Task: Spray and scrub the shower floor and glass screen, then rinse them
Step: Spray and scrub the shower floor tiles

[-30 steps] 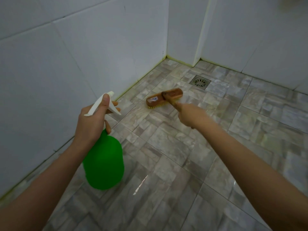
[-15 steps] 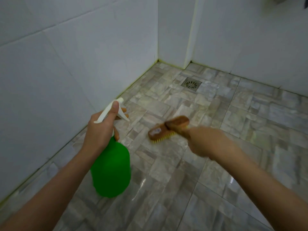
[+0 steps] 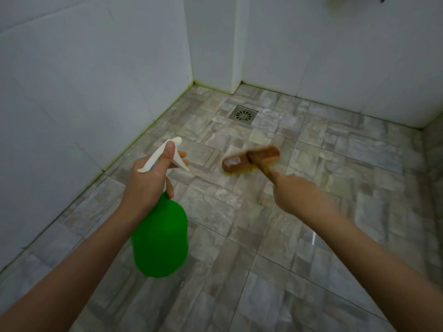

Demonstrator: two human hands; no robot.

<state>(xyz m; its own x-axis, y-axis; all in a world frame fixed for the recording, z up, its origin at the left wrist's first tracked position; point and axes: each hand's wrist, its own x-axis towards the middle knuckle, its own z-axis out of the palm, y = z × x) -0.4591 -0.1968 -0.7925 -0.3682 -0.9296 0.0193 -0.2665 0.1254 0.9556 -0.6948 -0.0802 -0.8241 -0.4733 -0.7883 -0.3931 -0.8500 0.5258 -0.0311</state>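
My left hand grips the neck of a green spray bottle with a white trigger head, thumb lying along the top, and holds it above the floor. My right hand grips the wooden handle of a brown scrub brush with its forefinger stretched along the handle. The brush's yellow bristles press on the grey mottled floor tiles, a little to the right of the bottle's nozzle. The brush head is blurred. No glass screen is in view.
A round metal drain sits in the floor near the far corner, beyond the brush. White tiled walls close in on the left and at the back, with a jutting white corner post. The floor shines wet near me.
The brush has slid away from me and to the right over the tiles, back toward the drain. The bottle in my left hand has stayed almost still.
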